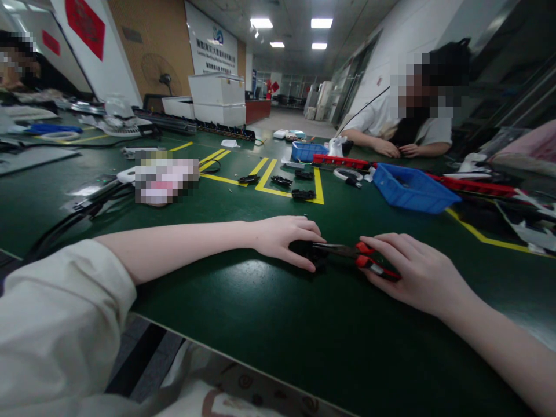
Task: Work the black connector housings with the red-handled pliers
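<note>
Near the middle of the green table (260,324), my left hand (286,240) is closed around a small black part (320,255), mostly covered by my fingers. My right hand (417,272) grips pliers (362,260) by their red handles. The metal jaws point left and reach the black part; whether they bite on it I cannot tell. Beyond my hands lie several similar black parts, one of them a black part (303,194) inside the yellow tape outline (322,185).
A blue bin (412,194) stands at the right, with a smaller blue tray (308,152) farther back. Red strips (343,161) run behind them. Cables and a partly blurred pink object (163,180) lie at the left. Across the table sits a person (417,110); another is at far left.
</note>
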A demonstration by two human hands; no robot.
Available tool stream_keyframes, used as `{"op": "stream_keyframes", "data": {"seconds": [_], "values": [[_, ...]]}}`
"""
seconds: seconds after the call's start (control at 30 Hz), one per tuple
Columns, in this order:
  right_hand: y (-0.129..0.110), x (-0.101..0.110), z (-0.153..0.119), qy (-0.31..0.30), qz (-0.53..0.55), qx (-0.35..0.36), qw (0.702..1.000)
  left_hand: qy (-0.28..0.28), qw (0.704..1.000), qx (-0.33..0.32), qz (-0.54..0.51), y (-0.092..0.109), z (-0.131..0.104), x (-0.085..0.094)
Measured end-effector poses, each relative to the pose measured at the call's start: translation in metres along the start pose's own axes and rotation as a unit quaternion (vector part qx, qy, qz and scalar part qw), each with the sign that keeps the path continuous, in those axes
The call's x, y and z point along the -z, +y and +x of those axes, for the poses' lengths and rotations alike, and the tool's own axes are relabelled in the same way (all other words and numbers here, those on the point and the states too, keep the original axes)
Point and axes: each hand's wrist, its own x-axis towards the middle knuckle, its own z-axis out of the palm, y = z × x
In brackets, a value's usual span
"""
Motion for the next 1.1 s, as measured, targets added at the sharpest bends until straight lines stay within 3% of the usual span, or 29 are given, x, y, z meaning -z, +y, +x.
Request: {"op": "stream_keyframes", "data": {"seconds": [0.13, 0.83, 1.1], "values": [[0.0010, 0.0012, 0.0010, 0.009, -0.034, 0.023, 0.999, -0.007, 1.000, 0.000, 0.002, -0.0003, -0.0002, 0.0008], [-0.0001, 0.0050, -0.0004, 0.015, -0.009, -0.015, 1.000, 0.015, 0.993, 0.016, -0.114, -0.0017, 0.0005, 0.0032], [-0.0047, 0.0057, 0.0037, 0.005, -0.025, -0.010, 1.000, 0.012, 0.993, 0.027, -0.112, -0.0018, 0.0020, 0.0039]]}}
